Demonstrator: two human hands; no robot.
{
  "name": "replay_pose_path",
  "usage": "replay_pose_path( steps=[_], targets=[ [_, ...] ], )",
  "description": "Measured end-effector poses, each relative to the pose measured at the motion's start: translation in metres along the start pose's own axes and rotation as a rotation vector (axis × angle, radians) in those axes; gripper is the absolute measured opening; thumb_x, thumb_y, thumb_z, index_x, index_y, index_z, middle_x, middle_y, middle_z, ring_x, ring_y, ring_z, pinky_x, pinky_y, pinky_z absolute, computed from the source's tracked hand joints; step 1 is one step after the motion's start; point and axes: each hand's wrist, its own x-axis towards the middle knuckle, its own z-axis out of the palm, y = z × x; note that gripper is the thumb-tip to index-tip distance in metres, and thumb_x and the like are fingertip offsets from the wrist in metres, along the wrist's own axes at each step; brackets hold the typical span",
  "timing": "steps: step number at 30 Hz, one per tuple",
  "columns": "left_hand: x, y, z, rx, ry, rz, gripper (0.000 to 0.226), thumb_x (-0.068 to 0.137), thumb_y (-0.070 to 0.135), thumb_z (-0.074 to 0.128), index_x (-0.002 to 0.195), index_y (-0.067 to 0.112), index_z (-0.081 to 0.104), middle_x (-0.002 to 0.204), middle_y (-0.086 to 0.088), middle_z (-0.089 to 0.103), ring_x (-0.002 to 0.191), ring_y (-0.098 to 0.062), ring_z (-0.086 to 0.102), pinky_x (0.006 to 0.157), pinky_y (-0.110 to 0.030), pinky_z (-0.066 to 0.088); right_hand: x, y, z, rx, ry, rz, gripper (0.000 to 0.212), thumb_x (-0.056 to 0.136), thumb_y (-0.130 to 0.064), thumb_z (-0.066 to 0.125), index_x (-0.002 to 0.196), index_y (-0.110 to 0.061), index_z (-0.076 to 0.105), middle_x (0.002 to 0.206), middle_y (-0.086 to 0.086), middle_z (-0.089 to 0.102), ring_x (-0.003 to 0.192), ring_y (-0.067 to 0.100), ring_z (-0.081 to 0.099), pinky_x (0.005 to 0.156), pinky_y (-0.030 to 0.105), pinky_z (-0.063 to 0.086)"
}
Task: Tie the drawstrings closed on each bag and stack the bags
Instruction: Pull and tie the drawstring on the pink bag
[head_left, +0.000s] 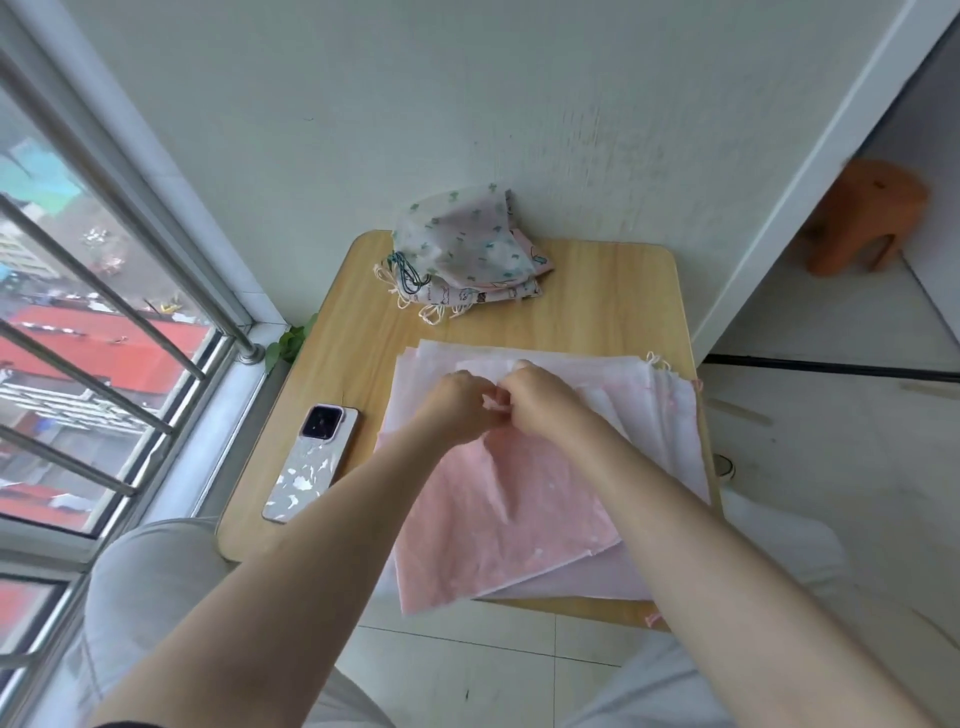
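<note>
Both hands were brought together over the far end of the pink bag (498, 499): the left hand (457, 410) and the right hand (540, 402) were curled, knuckles nearly touching, and a bit of pink drawstring (492, 404) was pinched between their fingers. How the cord was looped could not be made out behind the knuckles.

The pink bag was spread flat on top of a pile of pale pink and white bags (660, 415), which covered the near and right part of the bench (613, 291); loose cord ends (655, 359) were seen at the pile's far right corner. At the far edge of the bench, against the wall, a stack of printed bags (467, 249) was set, the top one white with small green and blue figures, with white and green cords gathered at its left side. No writing could be read on any bag; the prints were too small.

A phone (311, 462) was laid face down on the left of the bench, just beside the pile, its case patterned in grey and white, with no brand visible.

The bench was of light wood grain with rounded corners and stood on a pale tiled floor (831, 493). A barred window (104, 332) was seen at the left, red roofs outside, a few green leaves (288, 345) at the sill, and an orange stool (867, 213) at the far right.
</note>
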Motion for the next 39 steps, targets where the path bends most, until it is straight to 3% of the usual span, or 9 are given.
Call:
replay_pose_path(
  steps=[3,6,10,15,18,23,31,36,39],
  targets=[
    [-0.001,-0.005,-0.01,-0.193,0.093,-0.098,0.009,0.088,0.027,0.066,0.087,0.02,0.072,0.082,0.001,0.06,0.071,-0.017,0.053,0.064,-0.029,0.047,0.005,-0.003,-0.001,0.131,0.277,-0.069,0.034,0.087,0.005,0.046,0.112,-0.013,0.062,0.116,0.007,0.047,0.097,0.026,0.052,0.072,0.034,0.04],
    [-0.008,-0.017,-0.019,-0.364,0.155,-0.246,0.012,0.088,0.022,0.065,0.084,0.016,0.075,0.072,0.006,0.062,0.063,-0.015,0.054,0.06,-0.023,0.044,0.016,0.003,-0.008,0.077,0.512,0.09,0.034,0.088,-0.002,0.049,0.121,-0.008,0.054,0.12,0.012,0.052,0.111,0.031,0.049,0.089,0.038,0.038],
    [-0.023,-0.03,-0.026,-0.487,0.021,-0.343,0.012,0.082,0.012,0.064,0.081,0.006,0.073,0.064,-0.003,0.063,0.056,-0.017,0.055,0.059,-0.025,0.05,0.029,0.008,-0.009,0.061,0.253,0.347,0.036,0.096,-0.025,0.05,0.127,-0.007,0.049,0.131,0.014,0.05,0.125,0.032,0.042,0.103,0.044,0.031],
    [-0.036,-0.036,-0.043,-0.284,-0.5,-0.266,0.006,0.082,0.02,0.072,0.083,0.014,0.072,0.075,0.001,0.071,0.062,-0.012,0.064,0.052,-0.018,0.047,0.038,-0.014,-0.004,-0.067,-0.014,0.246,0.043,0.091,-0.008,0.052,0.134,-0.016,0.051,0.141,0.008,0.041,0.131,0.029,0.034,0.105,0.045,0.029],
    [-0.027,-0.035,-0.041,-0.42,-0.319,-0.387,0.017,0.091,0.021,0.061,0.091,0.004,0.067,0.076,-0.005,0.07,0.053,-0.013,0.062,0.05,-0.02,0.05,0.043,-0.024,0.009,-0.073,0.003,0.146,0.048,0.086,-0.006,0.054,0.132,-0.018,0.051,0.147,0.005,0.036,0.132,0.028,0.034,0.107,0.046,0.028],
    [-0.015,-0.038,-0.027,-0.657,-0.043,-0.498,0.02,0.091,0.008,0.05,0.094,-0.005,0.065,0.069,-0.012,0.067,0.053,-0.023,0.063,0.055,-0.027,0.056,0.034,-0.03,0.024,-0.149,0.304,0.023,0.035,0.083,-0.005,0.057,0.117,-0.015,0.053,0.123,0.007,0.047,0.117,0.028,0.042,0.095,0.041,0.032],
    [-0.001,-0.02,-0.016,-0.708,-0.067,-0.507,0.021,0.093,0.02,0.053,0.093,0.003,0.065,0.081,-0.009,0.065,0.066,-0.024,0.06,0.079,-0.033,0.055,0.019,-0.024,0.024,-0.168,0.052,0.05,0.026,0.091,-0.012,0.054,0.114,-0.02,0.063,0.121,0.005,0.05,0.122,0.027,0.04,0.095,0.04,0.03],
    [-0.001,-0.026,-0.016,-0.86,0.046,-0.522,0.024,0.085,0.033,0.066,0.085,0.01,0.072,0.079,-0.005,0.064,0.07,-0.022,0.056,0.068,-0.03,0.045,0.016,-0.032,0.021,0.113,0.123,-0.117,0.034,0.093,-0.022,0.06,0.127,-0.026,0.06,0.128,0.001,0.058,0.121,0.026,0.05,0.098,0.037,0.037],
    [-0.006,-0.03,-0.02,-1.063,0.174,-0.541,0.02,0.091,0.025,0.061,0.075,0.017,0.069,0.071,-0.002,0.062,0.066,-0.018,0.056,0.064,-0.027,0.043,0.011,-0.039,0.017,0.296,0.103,-0.125,0.019,0.092,-0.023,0.062,0.11,-0.019,0.064,0.106,0.001,0.066,0.099,0.023,0.061,0.082,0.034,0.047]
  ],
)
